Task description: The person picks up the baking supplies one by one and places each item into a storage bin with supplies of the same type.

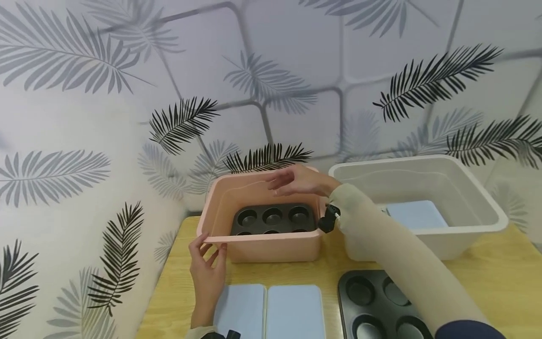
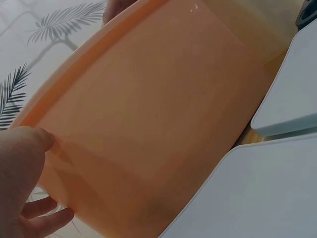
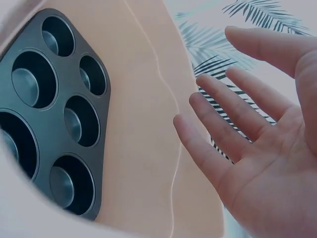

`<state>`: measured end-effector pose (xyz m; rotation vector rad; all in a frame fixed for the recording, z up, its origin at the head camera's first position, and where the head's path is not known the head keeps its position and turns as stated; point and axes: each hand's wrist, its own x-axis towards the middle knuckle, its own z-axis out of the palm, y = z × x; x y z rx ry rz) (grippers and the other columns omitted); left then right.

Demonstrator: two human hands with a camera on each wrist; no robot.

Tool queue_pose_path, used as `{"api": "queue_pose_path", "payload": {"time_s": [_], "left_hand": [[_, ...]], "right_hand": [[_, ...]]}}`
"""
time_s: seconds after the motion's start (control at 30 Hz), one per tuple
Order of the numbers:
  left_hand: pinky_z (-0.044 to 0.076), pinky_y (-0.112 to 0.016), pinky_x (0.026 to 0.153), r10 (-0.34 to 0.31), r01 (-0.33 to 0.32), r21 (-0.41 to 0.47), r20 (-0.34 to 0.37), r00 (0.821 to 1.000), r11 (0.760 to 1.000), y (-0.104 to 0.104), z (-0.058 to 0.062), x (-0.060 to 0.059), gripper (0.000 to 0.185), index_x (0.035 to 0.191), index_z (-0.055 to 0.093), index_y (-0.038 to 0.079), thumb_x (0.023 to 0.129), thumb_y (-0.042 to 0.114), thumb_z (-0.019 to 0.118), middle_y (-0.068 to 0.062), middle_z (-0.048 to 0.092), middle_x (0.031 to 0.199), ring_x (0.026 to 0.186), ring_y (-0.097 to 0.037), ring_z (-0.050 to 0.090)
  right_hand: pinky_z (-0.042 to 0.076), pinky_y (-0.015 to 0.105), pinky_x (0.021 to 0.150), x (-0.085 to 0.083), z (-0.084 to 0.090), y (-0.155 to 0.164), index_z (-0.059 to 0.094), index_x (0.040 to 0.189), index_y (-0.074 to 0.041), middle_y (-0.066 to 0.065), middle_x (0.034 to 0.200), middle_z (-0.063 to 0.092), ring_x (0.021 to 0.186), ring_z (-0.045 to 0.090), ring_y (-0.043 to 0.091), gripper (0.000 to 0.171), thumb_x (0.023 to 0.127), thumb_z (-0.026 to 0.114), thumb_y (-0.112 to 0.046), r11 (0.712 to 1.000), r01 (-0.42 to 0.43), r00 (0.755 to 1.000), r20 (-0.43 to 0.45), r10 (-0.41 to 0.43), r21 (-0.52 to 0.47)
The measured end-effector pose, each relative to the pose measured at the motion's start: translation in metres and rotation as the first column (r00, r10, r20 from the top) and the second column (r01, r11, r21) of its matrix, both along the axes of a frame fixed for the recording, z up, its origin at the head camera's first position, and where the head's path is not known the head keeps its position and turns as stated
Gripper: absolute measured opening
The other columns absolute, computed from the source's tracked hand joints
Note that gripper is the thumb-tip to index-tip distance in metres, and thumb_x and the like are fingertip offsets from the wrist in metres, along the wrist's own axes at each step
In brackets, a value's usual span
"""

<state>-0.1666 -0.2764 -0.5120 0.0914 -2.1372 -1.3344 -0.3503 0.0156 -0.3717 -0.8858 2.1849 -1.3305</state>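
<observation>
Your left hand (image 1: 206, 278) sits at the near left corner of the pink tub (image 1: 258, 247), fingers spread apart and lightly bent, the tips meeting the underside of the rim; the left wrist view shows the thumb lying against the tub's outer wall (image 2: 148, 114) with the other fingers below it. Whether that counts as a real grip you cannot tell from these views; it looks more like a steadying touch.

The pink tub stands on the wooden table (image 1: 508, 278) close to the leaf-patterned wall, and a dark muffin tray (image 1: 273, 219) lies flat on its floor. The right wrist view shows 6 of its cups (image 3: 54, 114).

In front of the tub, 2 pale blue boards (image 1: 271, 310) lie side by side on the table, just beside your left wrist.

Your right hand (image 1: 296, 181) hovers over the tub's far rim, palm down, fingers straight and slightly apart, holding nothing; in the right wrist view the open palm (image 3: 267, 148) is clear of the tub wall.

Further right, a 2nd muffin tray (image 1: 372, 306) rests on the table under your right forearm. Behind it stands a white tub (image 1: 474, 235), touching or nearly touching the pink one, with another pale blue board (image 1: 417, 214) lying inside.
</observation>
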Motion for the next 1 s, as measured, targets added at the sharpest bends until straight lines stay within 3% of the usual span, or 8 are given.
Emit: {"api": "queue_pose_path", "payload": {"time_s": [0.27,0.53,0.7,1.0], "left_hand": [[0.059,-0.053,0.101,0.003,-0.003,-0.001,-0.006,1.000,1.000,-0.001,0.003,0.001,0.060,0.152,0.044,0.005,0.101,0.004,0.076,-0.022,0.051,0.156,0.136,-0.050,0.063],[0.058,-0.057,0.101,-0.009,0.009,-0.012,-0.022,1.000,1.000,0.000,0.000,0.002,0.057,0.151,0.045,0.005,0.103,0.006,0.075,-0.022,0.051,0.156,0.136,-0.054,0.063],[0.058,-0.056,0.101,-0.006,0.006,-0.017,-0.019,1.000,1.000,-0.002,0.001,0.003,0.057,0.152,0.045,0.005,0.103,0.006,0.075,-0.022,0.051,0.156,0.136,-0.053,0.063],[0.059,-0.060,0.100,-0.016,0.016,-0.022,-0.006,1.000,1.000,-0.003,0.003,0.002,0.056,0.151,0.045,0.006,0.103,0.009,0.075,-0.021,0.052,0.156,0.136,-0.051,0.064]], "right_hand": [[0.053,0.046,0.120,0.016,0.012,0.014,0.062,0.155,-0.015,0.011,0.151,0.070,0.144,0.065,0.031,0.057,0.101,0.079,-0.019,0.998,-0.003,1.000,-0.026,0.001,-0.056],[0.053,0.051,0.120,0.036,0.016,0.036,0.059,0.154,-0.002,0.018,0.152,0.068,0.144,0.064,0.038,0.056,0.101,0.074,-0.005,0.987,-0.080,0.990,-0.128,0.062,-0.140],[0.053,0.057,0.119,0.051,0.019,0.046,0.058,0.155,-0.002,0.019,0.154,0.065,0.146,0.061,0.039,0.058,0.100,0.076,-0.005,0.983,-0.105,0.989,-0.123,0.087,-0.148],[0.059,0.044,0.113,0.079,0.018,0.077,0.061,0.153,-0.003,0.016,0.148,0.071,0.140,0.067,0.038,0.049,0.105,0.072,-0.010,0.993,-0.069,0.975,-0.219,0.047,-0.094]]}}
